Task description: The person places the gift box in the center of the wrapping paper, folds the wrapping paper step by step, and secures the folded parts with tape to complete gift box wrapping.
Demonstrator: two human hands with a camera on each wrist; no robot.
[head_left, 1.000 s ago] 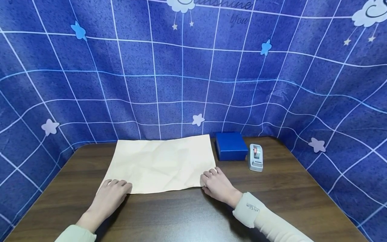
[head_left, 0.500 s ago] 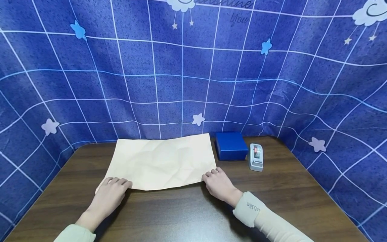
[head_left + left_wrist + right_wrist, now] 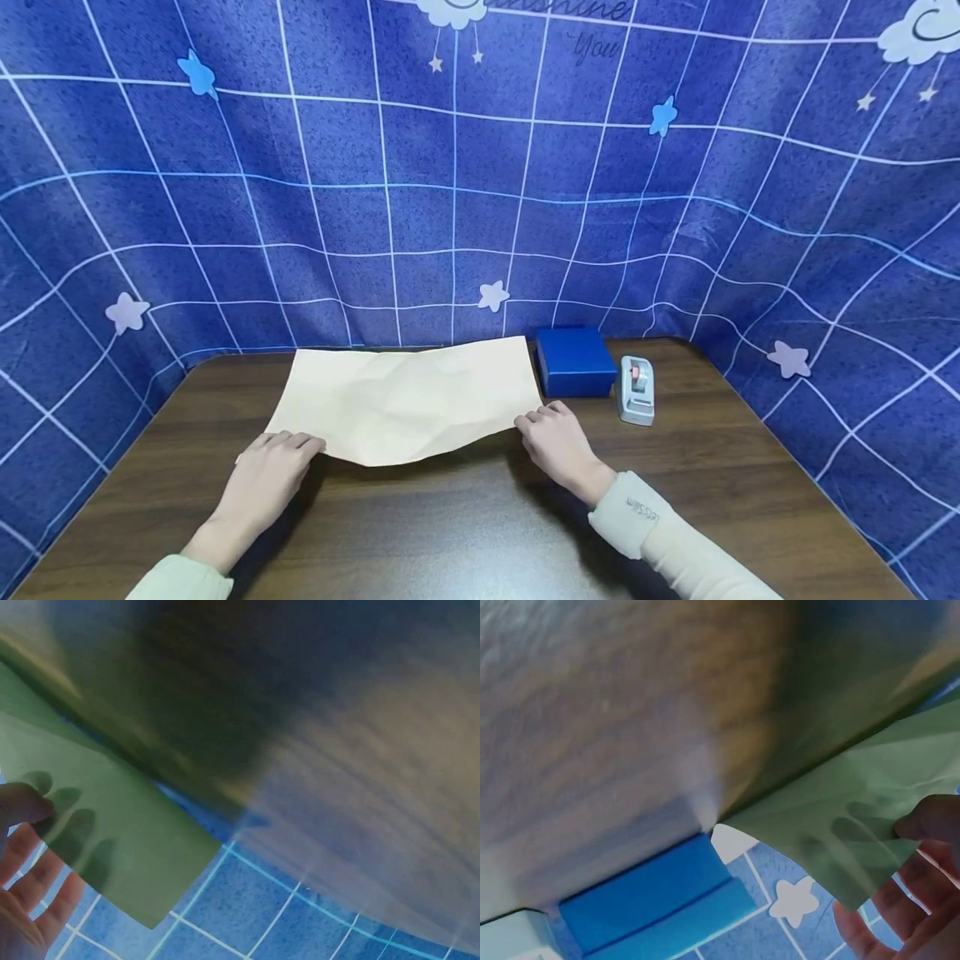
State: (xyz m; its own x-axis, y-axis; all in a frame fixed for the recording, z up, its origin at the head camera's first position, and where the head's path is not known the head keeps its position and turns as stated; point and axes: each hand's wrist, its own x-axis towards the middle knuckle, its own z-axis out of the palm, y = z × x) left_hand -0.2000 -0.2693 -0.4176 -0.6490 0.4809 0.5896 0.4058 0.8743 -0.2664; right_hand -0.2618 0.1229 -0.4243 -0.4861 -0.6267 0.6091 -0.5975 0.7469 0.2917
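A sheet of cream paper (image 3: 405, 400), lightly creased, lies across the back of the table with its front edge bowed up off the wood. At its front left corner my left hand (image 3: 273, 471) pinches the edge, thumb beneath and fingers on top. My right hand (image 3: 558, 446) pinches the front right corner in the same way. In the left wrist view the paper's shaded underside (image 3: 150, 847) shows finger shadows through it, the thumb pressed against it. The right wrist view likewise has the underside (image 3: 840, 840) with the right thumb on it.
A blue box (image 3: 575, 362) stands just right of the paper at the back. Beside it is a pale tape dispenser (image 3: 636, 392). Behind the brown wooden table (image 3: 420, 533) hangs a blue gridded curtain (image 3: 450, 208) with stars.
Both hands have moved slightly away from me and up, the right one also a little rightward. The paper's front edge has lifted and curves more, and its far edge has shifted slightly.
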